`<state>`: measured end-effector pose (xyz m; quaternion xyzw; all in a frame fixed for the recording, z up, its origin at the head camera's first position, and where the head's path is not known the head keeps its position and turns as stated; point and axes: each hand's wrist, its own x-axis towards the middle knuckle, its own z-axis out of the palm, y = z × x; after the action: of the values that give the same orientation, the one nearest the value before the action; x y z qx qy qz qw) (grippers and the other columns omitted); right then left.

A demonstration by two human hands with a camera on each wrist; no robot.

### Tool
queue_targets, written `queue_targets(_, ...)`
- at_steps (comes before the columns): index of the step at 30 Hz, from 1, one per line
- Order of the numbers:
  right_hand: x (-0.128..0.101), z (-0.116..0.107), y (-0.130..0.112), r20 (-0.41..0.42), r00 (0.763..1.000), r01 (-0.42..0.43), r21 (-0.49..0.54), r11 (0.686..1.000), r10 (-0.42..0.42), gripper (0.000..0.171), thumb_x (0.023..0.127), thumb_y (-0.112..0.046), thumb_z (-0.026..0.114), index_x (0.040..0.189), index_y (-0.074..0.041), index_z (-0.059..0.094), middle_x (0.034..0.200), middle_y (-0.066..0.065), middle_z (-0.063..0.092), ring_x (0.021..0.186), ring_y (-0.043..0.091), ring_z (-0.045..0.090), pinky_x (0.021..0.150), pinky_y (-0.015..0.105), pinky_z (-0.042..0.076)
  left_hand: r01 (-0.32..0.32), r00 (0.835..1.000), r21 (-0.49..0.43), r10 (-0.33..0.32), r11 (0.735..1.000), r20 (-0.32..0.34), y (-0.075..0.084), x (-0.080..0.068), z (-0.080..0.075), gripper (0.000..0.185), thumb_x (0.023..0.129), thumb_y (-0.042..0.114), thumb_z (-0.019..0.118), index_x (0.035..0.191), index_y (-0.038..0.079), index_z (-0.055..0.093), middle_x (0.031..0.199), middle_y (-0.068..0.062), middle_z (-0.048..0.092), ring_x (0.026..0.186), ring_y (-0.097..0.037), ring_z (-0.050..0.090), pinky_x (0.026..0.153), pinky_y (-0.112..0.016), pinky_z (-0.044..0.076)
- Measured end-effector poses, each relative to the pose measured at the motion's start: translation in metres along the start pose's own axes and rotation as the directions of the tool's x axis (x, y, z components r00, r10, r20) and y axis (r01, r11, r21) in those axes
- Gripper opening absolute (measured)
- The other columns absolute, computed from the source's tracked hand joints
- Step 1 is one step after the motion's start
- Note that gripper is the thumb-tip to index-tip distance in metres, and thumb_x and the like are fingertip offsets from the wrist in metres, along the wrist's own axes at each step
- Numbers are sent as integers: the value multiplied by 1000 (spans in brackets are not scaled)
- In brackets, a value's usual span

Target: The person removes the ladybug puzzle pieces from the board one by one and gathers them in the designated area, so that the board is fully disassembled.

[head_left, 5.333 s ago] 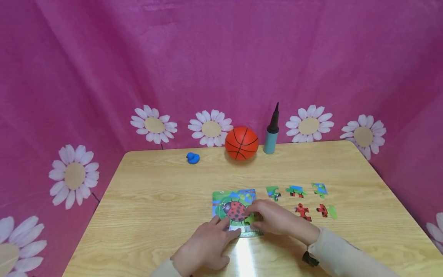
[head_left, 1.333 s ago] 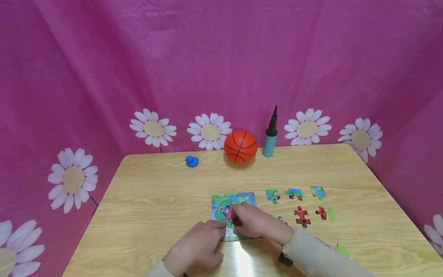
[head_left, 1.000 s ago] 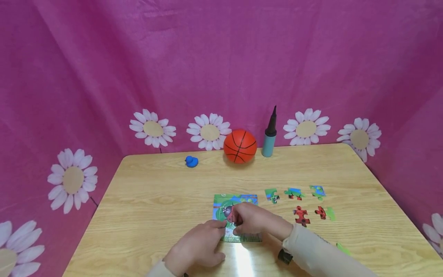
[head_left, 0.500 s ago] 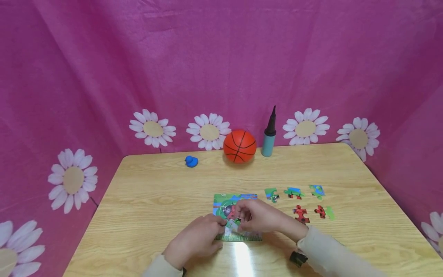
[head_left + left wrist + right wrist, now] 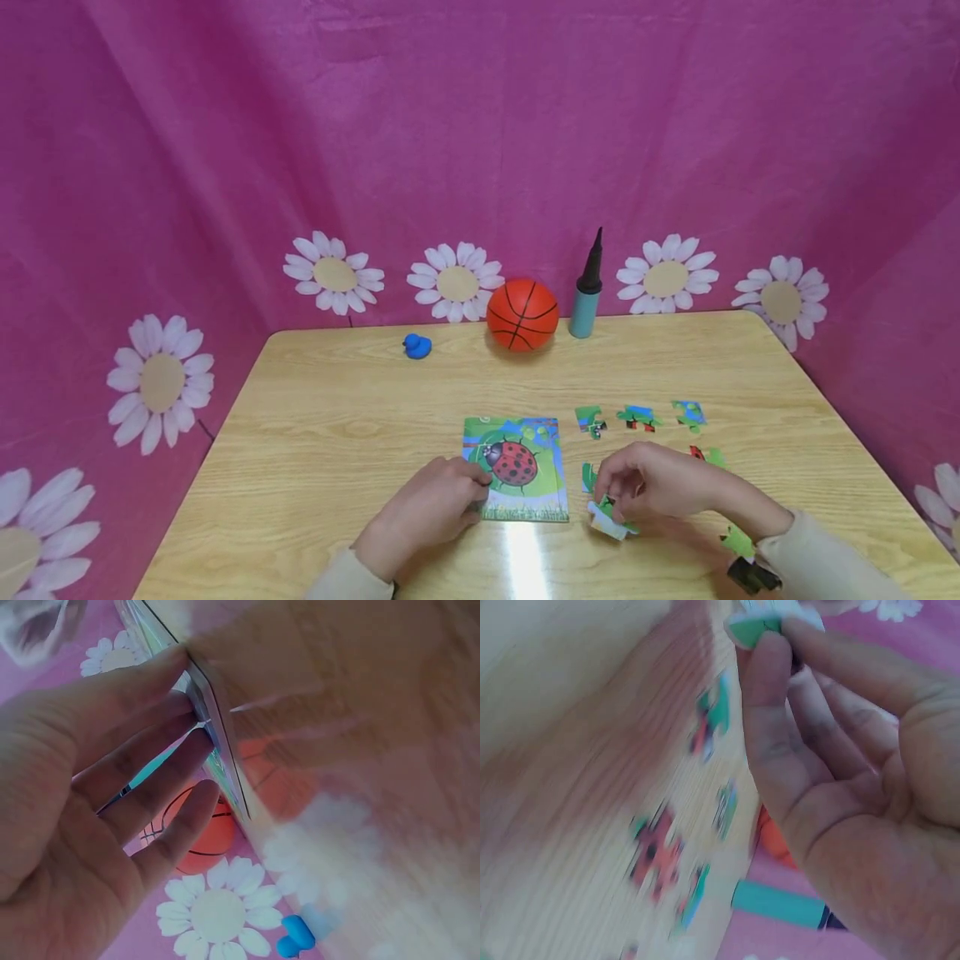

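A square puzzle board (image 5: 517, 504) lies near the table's front, printed with a red ladybug on green. At its left edge, my left hand (image 5: 431, 508) touches the side with fingertips and thumb. The left wrist view shows those fingers (image 5: 161, 776) fairly straight against the board's edge (image 5: 225, 769). My right hand (image 5: 660, 479) pinches a green and white jigsaw piece (image 5: 609, 521) between thumb and fingers, just right of the board. In the right wrist view the piece (image 5: 754, 628) sits at the fingertips, partly cut off by the frame.
Loose jigsaw pieces lie right of the board, including a green one (image 5: 590, 419), a green-blue one (image 5: 637, 417) and a blue one (image 5: 688, 412). Along the back stand a blue toy duck (image 5: 417, 346), an orange ball (image 5: 522, 315) and a teal hand pump (image 5: 587, 300).
My right hand has moved from over the board to its right, carrying the jigsaw piece away. The ladybug picture is now uncovered. My left hand stays at the board's left side.
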<state>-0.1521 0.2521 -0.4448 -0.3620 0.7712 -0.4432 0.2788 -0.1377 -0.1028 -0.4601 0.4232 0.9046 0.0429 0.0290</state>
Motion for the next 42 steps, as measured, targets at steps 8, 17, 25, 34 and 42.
queue_targets(8,-37,-6,17,122,992,-34,-31,999,37,14,91,-6,78,101,-11,70,86,9,71,75,-5,61,63,22,58,-2,999,33,3,999,-33,-1,-3,4,16,89,26,83,105,23,82,120,6,75,111,-10,70,86,-30,54)
queue_targets(17,-39,-5,23,47,994,-89,-217,972,101,17,87,-15,84,97,-19,71,82,-5,67,70,-8,51,59,17,49,73,995,4,-72,997,-68,-5,-9,2,26,96,40,76,118,27,79,129,3,72,124,-16,65,107,-45,50)
queue_targets(25,-37,-2,25,29,996,-79,-262,962,89,19,86,-16,85,90,-19,67,78,-7,63,68,-8,47,58,16,44,295,956,-125,-291,947,46,-27,-12,0,75,96,55,70,155,13,52,165,-7,47,154,-32,42,123,-69,30)
queue_targets(34,-38,-3,27,36,997,-54,-288,956,67,20,91,-19,82,84,-19,64,75,-11,60,65,-10,44,56,13,40,389,919,-227,-359,893,162,-29,-14,3,84,95,56,70,161,10,43,171,-5,38,159,-34,33,124,-74,22)
queue_targets(42,-12,-5,11,-65,998,-25,-375,927,0,20,102,-21,70,84,-23,61,69,-17,47,59,-9,37,54,13,34,419,903,-264,-368,869,222,-31,-12,0,83,95,55,71,163,18,40,172,-4,35,161,-35,29,120,-77,27)
